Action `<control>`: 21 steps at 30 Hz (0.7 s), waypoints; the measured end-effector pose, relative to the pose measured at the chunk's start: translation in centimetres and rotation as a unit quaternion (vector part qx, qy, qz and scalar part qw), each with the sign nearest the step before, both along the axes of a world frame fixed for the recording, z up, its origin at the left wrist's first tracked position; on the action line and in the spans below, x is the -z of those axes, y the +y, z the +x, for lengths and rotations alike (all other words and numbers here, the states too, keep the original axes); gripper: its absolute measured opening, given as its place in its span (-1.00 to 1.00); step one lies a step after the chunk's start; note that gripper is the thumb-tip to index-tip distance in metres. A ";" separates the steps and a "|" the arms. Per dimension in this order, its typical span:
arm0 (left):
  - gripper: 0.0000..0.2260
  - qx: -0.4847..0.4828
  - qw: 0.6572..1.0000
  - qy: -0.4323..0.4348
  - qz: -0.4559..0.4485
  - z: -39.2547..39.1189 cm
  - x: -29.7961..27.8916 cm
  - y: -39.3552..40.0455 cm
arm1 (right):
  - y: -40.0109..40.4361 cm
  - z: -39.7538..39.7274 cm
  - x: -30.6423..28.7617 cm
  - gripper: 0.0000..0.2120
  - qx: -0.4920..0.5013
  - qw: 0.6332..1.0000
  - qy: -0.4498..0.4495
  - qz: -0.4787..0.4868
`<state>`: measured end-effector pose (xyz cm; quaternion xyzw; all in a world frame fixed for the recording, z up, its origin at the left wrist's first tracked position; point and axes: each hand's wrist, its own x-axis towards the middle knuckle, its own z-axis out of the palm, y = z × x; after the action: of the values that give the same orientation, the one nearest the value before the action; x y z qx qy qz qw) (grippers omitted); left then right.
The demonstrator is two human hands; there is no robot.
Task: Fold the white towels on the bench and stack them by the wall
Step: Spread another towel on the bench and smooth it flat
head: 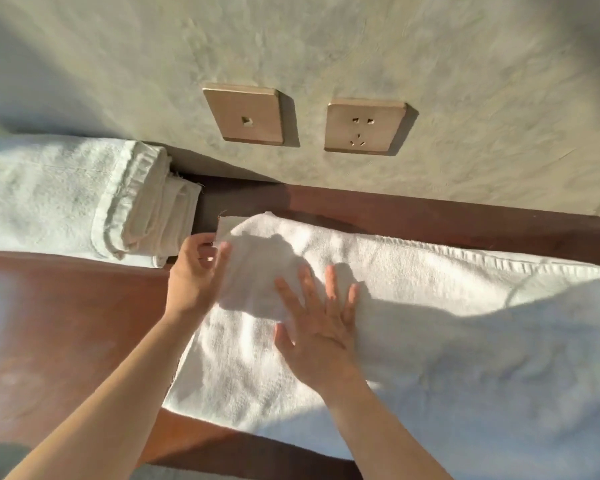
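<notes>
flat right hand (321, 336) presses one towel (430, 323), left hand (196, 268) pinching its corner.

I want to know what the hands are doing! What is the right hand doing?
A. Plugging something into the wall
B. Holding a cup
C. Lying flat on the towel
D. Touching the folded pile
C: the right hand lies flat, fingers spread, on the towel, away from the folded pile.

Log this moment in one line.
left hand: pinches towel corner | right hand: flat on towel | folded stack: by wall
</notes>
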<state>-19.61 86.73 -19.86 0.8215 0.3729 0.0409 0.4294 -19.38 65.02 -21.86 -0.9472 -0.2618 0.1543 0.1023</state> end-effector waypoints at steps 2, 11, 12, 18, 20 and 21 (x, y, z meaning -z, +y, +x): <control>-0.49 0.035 0.997 0.072 0.000 -3.1 -0.4 -0.4 | 0.2 -0.2 0.0 -0.34 -0.003 1.000 -0.022 -0.008; -0.80 0.180 0.984 -0.001 -0.005 -6.6 -2.1 -2.8 | 0.1 7.2 -2.9 -0.36 0.126 0.987 -0.009 0.101; -0.70 0.187 0.982 -0.019 -0.012 -6.6 -2.5 -2.9 | -0.3 8.8 -3.4 -0.27 0.115 0.989 0.043 0.086; -0.67 0.179 0.976 -0.083 -0.097 -8.4 -3.3 -2.8 | -2.4 14.1 -6.4 -0.68 -0.020 0.984 0.172 -0.029; -0.69 0.168 0.961 -0.074 -0.206 -9.4 -3.2 -2.8 | -3.1 14.4 -7.1 -0.80 -0.038 0.977 0.208 -0.023; -0.68 0.161 0.948 -0.075 -0.264 -9.9 -3.2 -2.6 | -3.3 14.5 -7.4 -0.80 -0.041 0.969 0.241 -0.027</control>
<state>-29.55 84.14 -16.63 0.7223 0.1998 -0.0677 0.6586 -4.83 61.68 -14.44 -0.8731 -0.2635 0.3891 0.1300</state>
